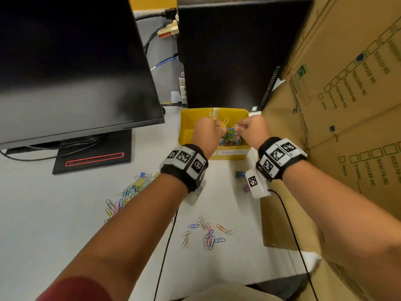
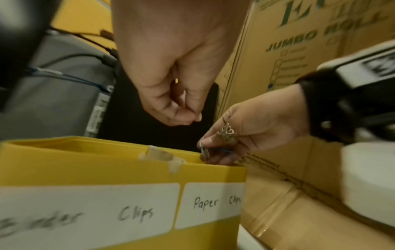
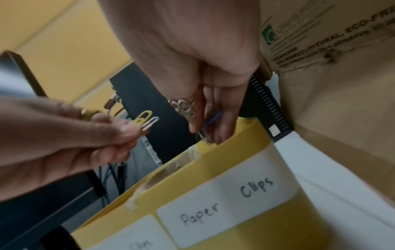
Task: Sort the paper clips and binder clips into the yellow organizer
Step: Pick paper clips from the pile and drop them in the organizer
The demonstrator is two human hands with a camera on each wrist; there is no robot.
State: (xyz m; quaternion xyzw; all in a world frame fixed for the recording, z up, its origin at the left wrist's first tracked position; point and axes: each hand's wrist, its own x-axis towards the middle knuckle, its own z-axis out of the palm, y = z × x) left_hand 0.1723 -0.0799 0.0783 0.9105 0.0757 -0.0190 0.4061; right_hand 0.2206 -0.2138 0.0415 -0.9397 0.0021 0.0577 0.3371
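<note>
The yellow organizer (image 1: 186, 127) stands at the back of the desk, labelled "Binder Clips" (image 2: 85, 218) and "Paper Clips" (image 2: 213, 203). A heap of coloured paper clips (image 1: 229, 136) lies in its right compartment. Over that compartment my left hand (image 1: 217, 127) pinches a yellow and a white paper clip (image 3: 147, 120). Beside it, my right hand (image 1: 239, 130) pinches blue and silver paper clips (image 2: 205, 152) just above the rim. Loose paper clips (image 1: 208, 233) lie near the desk's front. A mixed pile of paper and binder clips (image 1: 128, 192) sits under my left forearm.
A black monitor (image 1: 76, 72) on its stand fills the left. A black computer tower (image 1: 227, 51) with cables stands right behind the organizer. Large cardboard boxes (image 1: 336, 105) wall in the right side. A few binder clips (image 1: 240, 177) lie by my right wrist.
</note>
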